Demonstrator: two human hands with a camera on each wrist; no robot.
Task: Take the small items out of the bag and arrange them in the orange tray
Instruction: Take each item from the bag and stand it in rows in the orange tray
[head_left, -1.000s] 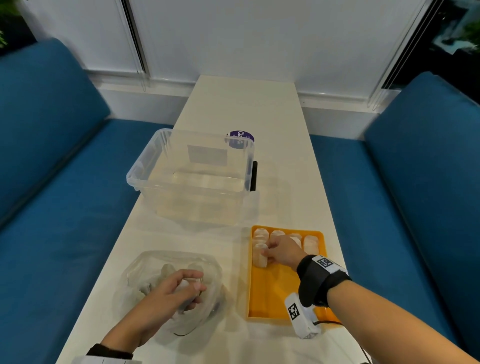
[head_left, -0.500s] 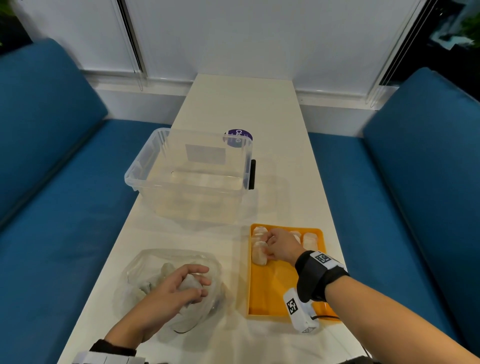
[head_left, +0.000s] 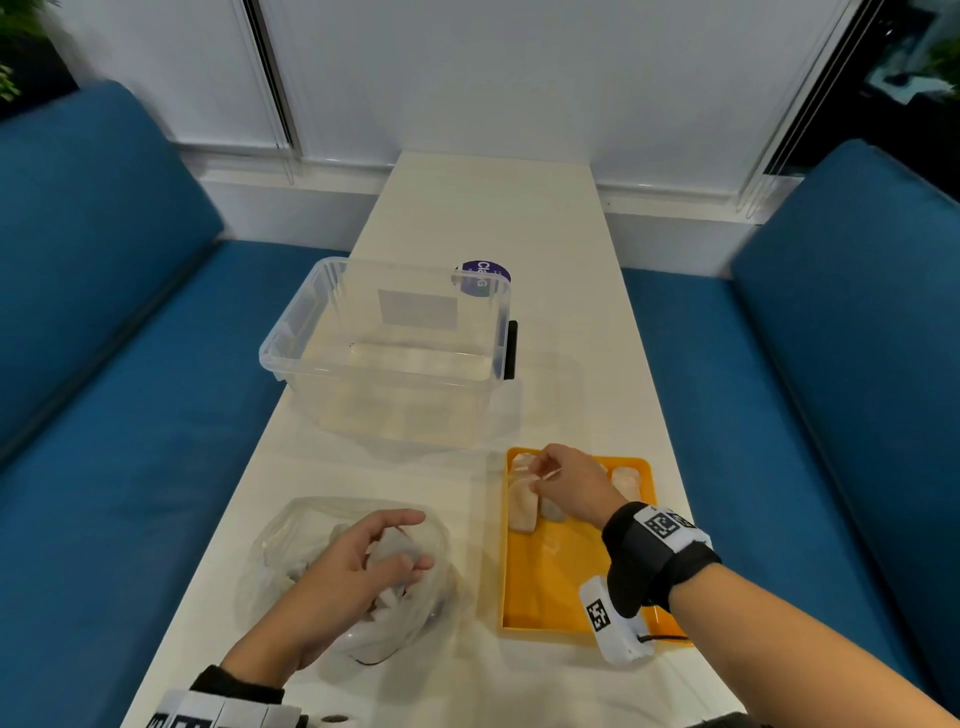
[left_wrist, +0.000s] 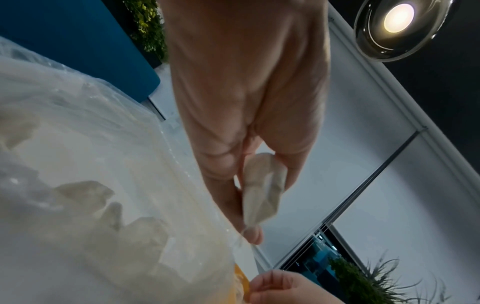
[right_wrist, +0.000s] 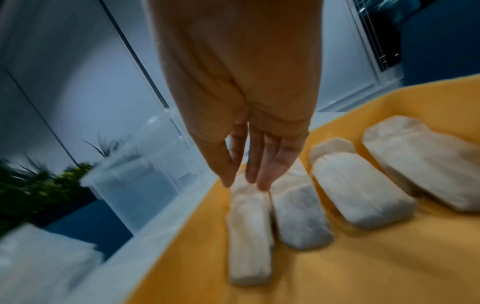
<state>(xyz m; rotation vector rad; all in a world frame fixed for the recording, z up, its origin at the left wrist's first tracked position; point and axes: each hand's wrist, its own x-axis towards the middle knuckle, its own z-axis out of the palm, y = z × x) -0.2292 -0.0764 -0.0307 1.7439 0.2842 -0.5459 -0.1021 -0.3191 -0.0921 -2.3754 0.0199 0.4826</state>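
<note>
Left hand lifting one pouch from the bag while the right tidies the tray row

The small white pouch (left_wrist: 262, 191) sits pinched in the left hand's grip (head_left: 358, 571), fingers curled round it, just above the clear bag (head_left: 291, 551) on the tabletop (head_left: 493, 218). It looks light, soft and crinkly, so hold it lightly across its middle rather than by a corner. Right of that grip, the right hand (head_left: 569, 480) has straight fingers, holding nothing, their tips on the pouches in the tray (right_wrist: 249, 230) at the orange tray's (head_left: 550, 592) far end. Beyond stands a clear bin (head_left: 384, 358).
</note>
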